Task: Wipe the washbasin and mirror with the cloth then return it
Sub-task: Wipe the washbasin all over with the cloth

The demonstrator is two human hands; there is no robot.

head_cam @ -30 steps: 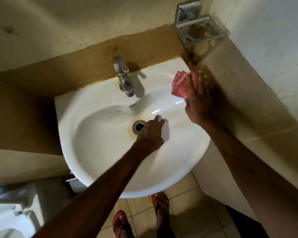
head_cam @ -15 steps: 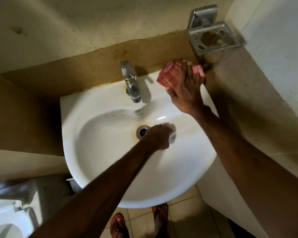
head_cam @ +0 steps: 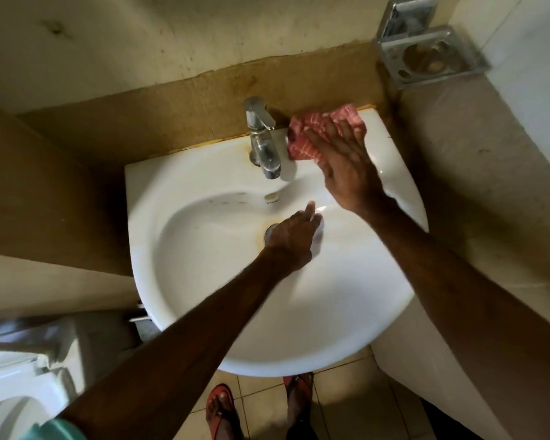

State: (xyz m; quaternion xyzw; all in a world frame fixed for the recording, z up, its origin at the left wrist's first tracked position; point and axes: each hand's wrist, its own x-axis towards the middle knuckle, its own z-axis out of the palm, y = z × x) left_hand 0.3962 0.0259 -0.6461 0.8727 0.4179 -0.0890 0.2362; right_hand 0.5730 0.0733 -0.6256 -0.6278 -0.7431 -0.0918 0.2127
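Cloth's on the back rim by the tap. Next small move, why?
Probably slide the right hand and red checked cloth leftward around the base of the chrome tap: flat fingers press it on the white ceramic washbasin's back rim right of the tap, where brownish staining shows.

**Around the basin**

The red checked cloth (head_cam: 302,134) lies on the white ceramic washbasin's (head_cam: 331,312) back ledge, just right of the chrome tap (head_cam: 261,138), under the right hand (head_cam: 346,166). The left hand (head_cam: 294,236) sits in the bowl, just right of the round metal drain (head_cam: 269,231).
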